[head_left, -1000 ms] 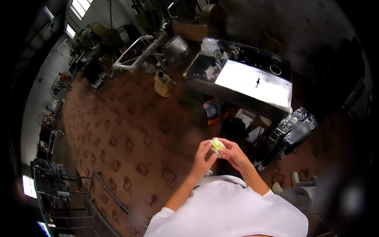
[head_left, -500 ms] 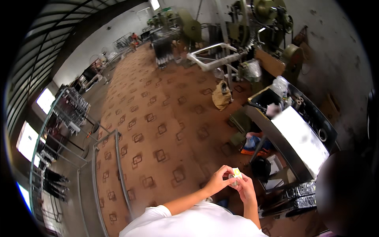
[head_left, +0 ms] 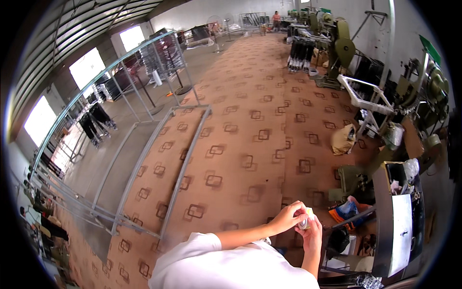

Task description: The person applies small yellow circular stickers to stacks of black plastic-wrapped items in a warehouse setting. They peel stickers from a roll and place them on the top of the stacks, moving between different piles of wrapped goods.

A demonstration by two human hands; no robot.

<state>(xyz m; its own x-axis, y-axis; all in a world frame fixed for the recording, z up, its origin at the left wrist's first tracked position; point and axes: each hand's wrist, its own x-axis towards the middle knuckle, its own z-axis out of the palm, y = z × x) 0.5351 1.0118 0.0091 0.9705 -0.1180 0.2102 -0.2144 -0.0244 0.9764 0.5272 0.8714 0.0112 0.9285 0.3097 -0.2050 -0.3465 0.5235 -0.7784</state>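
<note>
From the head camera we see both hands brought together in front of the chest, over the patterned brown carpet (head_left: 240, 144) and just beside the grey workbench (head_left: 402, 226) at the right. Between them sits a small pale yellow object (head_left: 308, 219), held up clear of the floor and bench, probably so that both sets of fingers can work on it at once.

The left hand (head_left: 288, 216) reaches across with its fingers curled and bunched, their tips pressed on the object's top. The right hand (head_left: 313, 233) comes up from below, fingers closed around the underside, cradling it. The object is mostly covered and small in this view, so we cannot say what it is; it may be a roll or a small wrapped item.

A tan sack (head_left: 342, 139) lies on the carpet well apart from the hands, near green machines (head_left: 344, 48) along the wall.
</note>
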